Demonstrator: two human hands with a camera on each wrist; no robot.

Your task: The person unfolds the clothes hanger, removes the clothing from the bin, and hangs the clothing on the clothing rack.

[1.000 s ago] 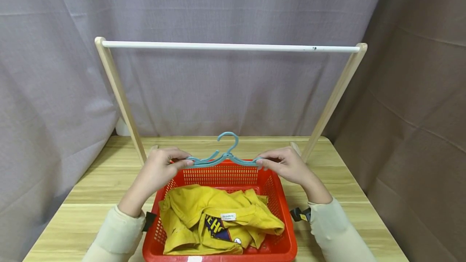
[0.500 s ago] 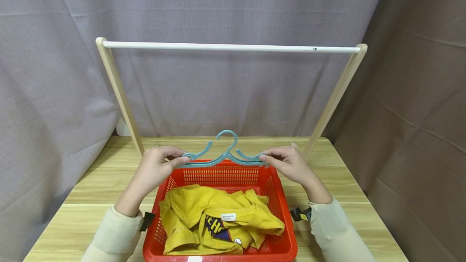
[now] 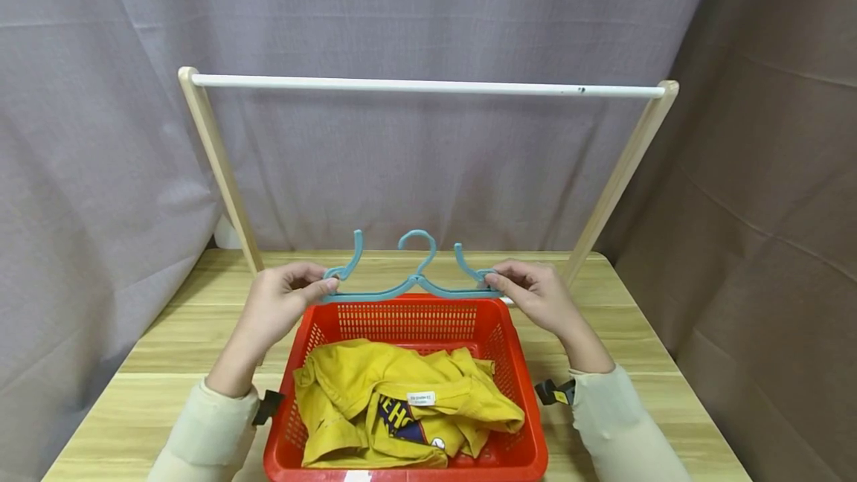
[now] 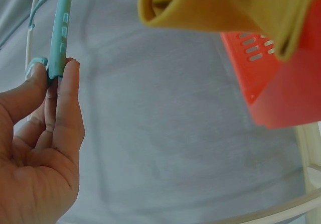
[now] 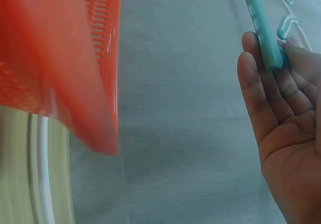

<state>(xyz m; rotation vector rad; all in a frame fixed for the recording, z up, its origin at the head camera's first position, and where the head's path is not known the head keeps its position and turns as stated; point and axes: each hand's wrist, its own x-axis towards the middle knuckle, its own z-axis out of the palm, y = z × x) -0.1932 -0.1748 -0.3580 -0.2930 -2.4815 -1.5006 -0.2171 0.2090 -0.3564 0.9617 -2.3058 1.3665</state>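
Both hands hold a light blue folding hanger point(image 3: 388, 293) above the far rim of a red basket. My left hand point(image 3: 281, 303) pinches its left end between thumb and fingers; the left wrist view shows the hanger's arm point(image 4: 61, 28) at the fingertips. At the other end my right hand point(image 3: 535, 300) pinches the hanger between thumb and fingers, seen in the right wrist view below the hanger's arm point(image 5: 261, 28). The hook points up in the middle, and a curved end piece stands upright near each hand. A crumpled yellow shirt point(image 3: 348, 370) with a white label lies in the basket point(image 3: 529, 393).
Behind the basket stands a rack with a white rail point(image 3: 428, 85) and wooden posts point(image 3: 224, 169) at either side. The basket rests on a wooden table point(image 3: 167, 348). Grey curtain point(image 3: 428, 13) hangs behind the rack and brownish cloth point(image 3: 756, 207) hangs at the right.
The hands have moved apart and slightly up. Both end pieces of the hanger have swung up and outward, and its arms have spread wider. The shirt and basket stay put.
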